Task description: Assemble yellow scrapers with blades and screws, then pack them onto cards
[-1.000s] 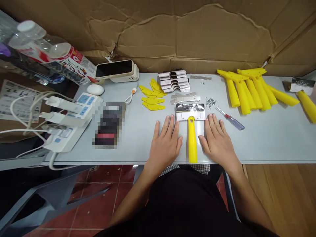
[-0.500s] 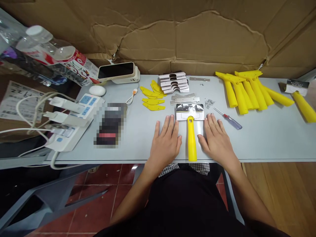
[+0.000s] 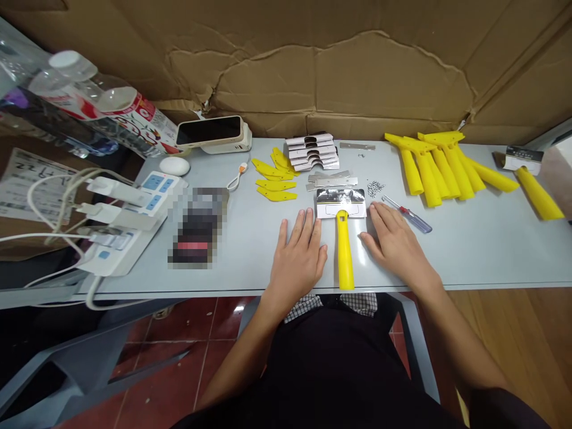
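Observation:
A scraper with a yellow handle point(image 3: 345, 253) and a black-and-white card sleeve over its head lies on the grey table, its handle end by the front edge. My left hand point(image 3: 298, 257) rests flat to its left, fingers spread. On the other side lies my right hand point(image 3: 399, 247), palm down, fingers stretched and close together, fingertips near the sleeve and the screwdriver point(image 3: 413, 218). Neither hand holds anything. Beyond the scraper are thin metal blades point(image 3: 335, 180), a heap of small screws point(image 3: 374, 189), yellow flat pieces point(image 3: 276, 185) and a stack of card sleeves point(image 3: 313, 152).
Several yellow handles point(image 3: 442, 170) lie at the back right, with another sleeved scraper point(image 3: 538, 190) farther right. To the left are a blurred phone-like object point(image 3: 199, 226), a power strip point(image 3: 116, 244) with cables, a white mouse point(image 3: 174, 166) and bottles point(image 3: 134, 119). Cardboard point(image 3: 268, 77) stands behind.
My right hand has turned slightly and its fingers have drawn closer together. The left hand and the scraper keep their places, while the whole view has shifted a little.

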